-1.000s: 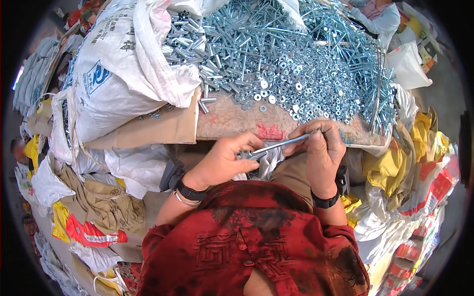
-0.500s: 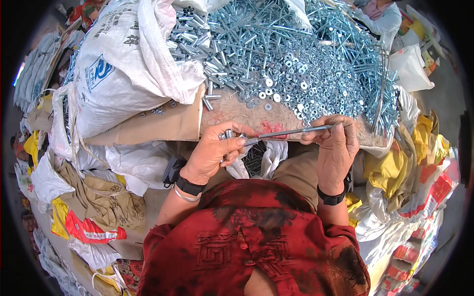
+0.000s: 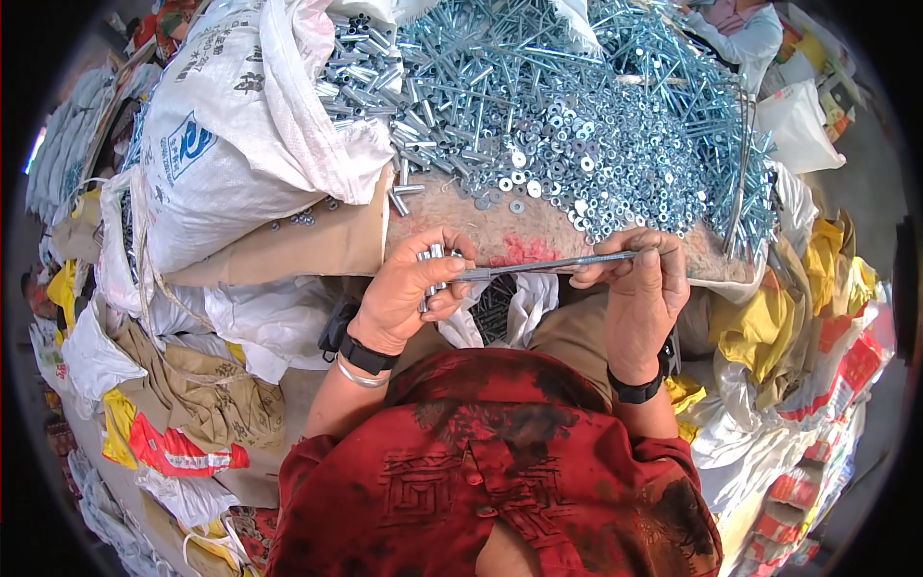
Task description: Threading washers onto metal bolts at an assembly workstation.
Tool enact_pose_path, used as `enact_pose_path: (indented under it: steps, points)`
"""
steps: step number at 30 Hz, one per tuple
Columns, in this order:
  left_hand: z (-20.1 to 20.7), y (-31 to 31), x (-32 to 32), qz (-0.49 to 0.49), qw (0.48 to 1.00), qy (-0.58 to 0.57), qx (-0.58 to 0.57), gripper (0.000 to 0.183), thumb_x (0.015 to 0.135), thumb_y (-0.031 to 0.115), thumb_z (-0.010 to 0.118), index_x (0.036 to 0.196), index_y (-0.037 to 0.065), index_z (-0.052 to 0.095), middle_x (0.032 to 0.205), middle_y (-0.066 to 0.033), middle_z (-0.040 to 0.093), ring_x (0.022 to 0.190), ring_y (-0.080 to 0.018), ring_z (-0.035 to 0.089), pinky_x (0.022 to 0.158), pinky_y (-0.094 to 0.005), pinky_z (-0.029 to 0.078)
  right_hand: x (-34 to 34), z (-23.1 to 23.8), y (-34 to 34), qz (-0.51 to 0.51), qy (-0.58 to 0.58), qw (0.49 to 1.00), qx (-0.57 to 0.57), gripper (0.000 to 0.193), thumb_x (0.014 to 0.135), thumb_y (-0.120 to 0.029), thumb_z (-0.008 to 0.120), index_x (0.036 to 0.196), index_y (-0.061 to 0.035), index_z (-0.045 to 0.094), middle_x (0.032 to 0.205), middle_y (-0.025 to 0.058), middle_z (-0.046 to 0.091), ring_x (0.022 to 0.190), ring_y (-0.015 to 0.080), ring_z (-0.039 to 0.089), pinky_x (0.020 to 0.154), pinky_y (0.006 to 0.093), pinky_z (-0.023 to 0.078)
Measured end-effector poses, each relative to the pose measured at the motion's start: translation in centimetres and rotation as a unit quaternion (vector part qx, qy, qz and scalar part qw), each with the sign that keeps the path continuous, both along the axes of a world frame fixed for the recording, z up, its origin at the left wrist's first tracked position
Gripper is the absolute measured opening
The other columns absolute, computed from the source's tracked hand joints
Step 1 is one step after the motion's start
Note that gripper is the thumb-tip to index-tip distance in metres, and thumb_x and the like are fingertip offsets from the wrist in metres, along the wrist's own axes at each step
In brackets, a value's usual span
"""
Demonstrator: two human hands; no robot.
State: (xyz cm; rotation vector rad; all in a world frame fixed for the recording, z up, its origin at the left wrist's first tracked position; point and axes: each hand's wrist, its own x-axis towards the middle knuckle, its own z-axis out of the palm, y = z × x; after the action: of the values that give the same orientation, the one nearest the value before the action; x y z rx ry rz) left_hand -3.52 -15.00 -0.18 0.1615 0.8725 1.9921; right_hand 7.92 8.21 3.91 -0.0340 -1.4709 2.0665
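Note:
Several short metal tubes [image 3: 435, 262] are gathered in my left hand [image 3: 392, 296], its fingers curled round them. A long, thin metal rod [image 3: 538, 266] runs between my hands. Its left end meets a tube at my left fingertips; whether it sits inside that tube I cannot tell. At the other end, my right hand [image 3: 642, 303] pinches the rod between thumb and fingers. Just beyond both hands is the padded work surface [image 3: 452, 204], stained red in one spot. Washers and nuts [image 3: 577, 168] are heaped on it, beside loose tubes [image 3: 413, 125] and long thin rods [image 3: 500, 48].
A full white woven sack [image 3: 240, 135] leans over brown cardboard [image 3: 288, 240] at the left. Below my hands, an open white bag [image 3: 495, 313] holds dark metal pieces. Crumpled sacks [image 3: 760, 327] lie on both sides. Another person's sleeve [image 3: 745, 43] shows at the far right.
The rod and both hands have shifted slightly left. The rod's left end has come closer to my left fingers, where the tube stuck out before.

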Motion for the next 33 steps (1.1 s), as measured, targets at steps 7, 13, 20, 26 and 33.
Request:
enact_pose_path:
  steps: [7, 13, 20, 26, 33]
  points:
    - [-1.0, 0.7, 0.1, -0.035, 0.989, -0.075, 0.125, 0.016, 0.095, 0.009, 0.059, 0.108, -0.001, 0.054, 0.079, -0.0140, 0.057, 0.048, -0.0084, 0.043, 0.039, -0.0220, 0.033, -0.4, -0.7, 0.2, 0.014, 0.007, 0.998, -0.057, 0.020, 0.105, -0.020, 0.047, 0.107, 0.0000, 0.048, 0.096, 0.0224, 0.064, 0.072, 0.0274, 0.071, 0.063, 0.0388, 0.062]
    - [-1.0, 0.9, 0.2, -0.040, 0.994, -0.044, 0.092, 0.019, 0.097, 0.013, 0.058, 0.110, 0.000, 0.054, 0.079, -0.0131, 0.055, 0.049, -0.0091, 0.042, 0.039, -0.0224, 0.033, -0.1, -0.5, -1.2, -0.005, -0.007, 1.000, -0.003, 0.019, 0.104, -0.016, 0.048, 0.106, 0.0031, 0.050, 0.098, 0.0209, 0.065, 0.074, 0.0258, 0.071, 0.066, 0.0369, 0.062]
    - [0.6, 0.5, -0.2, 0.148, 0.978, -0.010, 0.148, 0.017, 0.096, 0.015, 0.062, 0.106, 0.004, 0.055, 0.076, -0.0080, 0.051, 0.053, -0.0102, 0.047, 0.039, -0.0215, 0.034, -0.2, -1.4, -1.7, 0.177, -0.113, 0.975, 0.076, 0.008, 0.093, -0.002, 0.065, 0.094, 0.0051, 0.064, 0.086, 0.0078, 0.066, 0.075, 0.0123, 0.066, 0.068, 0.0250, 0.054]
    - [-0.2, 3.1, 2.2, 0.160, 0.984, -0.083, 0.012, 0.012, 0.095, 0.017, 0.064, 0.100, 0.010, 0.055, 0.068, 0.0019, 0.053, 0.044, -0.0071, 0.044, 0.036, -0.0213, 0.033, -4.0, -1.8, -5.4, 0.239, -0.255, 0.924, 0.158, 0.019, 0.091, -0.007, 0.070, 0.077, 0.0011, 0.060, 0.071, 0.0029, 0.062, 0.063, 0.0086, 0.063, 0.057, 0.0213, 0.050]
    - [0.1, 1.0, 2.5, 0.169, 0.974, 0.037, -0.149, 0.015, 0.096, 0.021, 0.064, 0.100, 0.009, 0.056, 0.071, -0.0034, 0.060, 0.045, -0.0054, 0.045, 0.036, -0.0196, 0.030, -7.0, -3.5, -3.6, 0.360, -0.226, 0.875, 0.232, 0.025, 0.092, -0.020, 0.070, 0.079, -0.0016, 0.059, 0.066, 0.0056, 0.060, 0.058, 0.0103, 0.059, 0.053, 0.0284, 0.047]
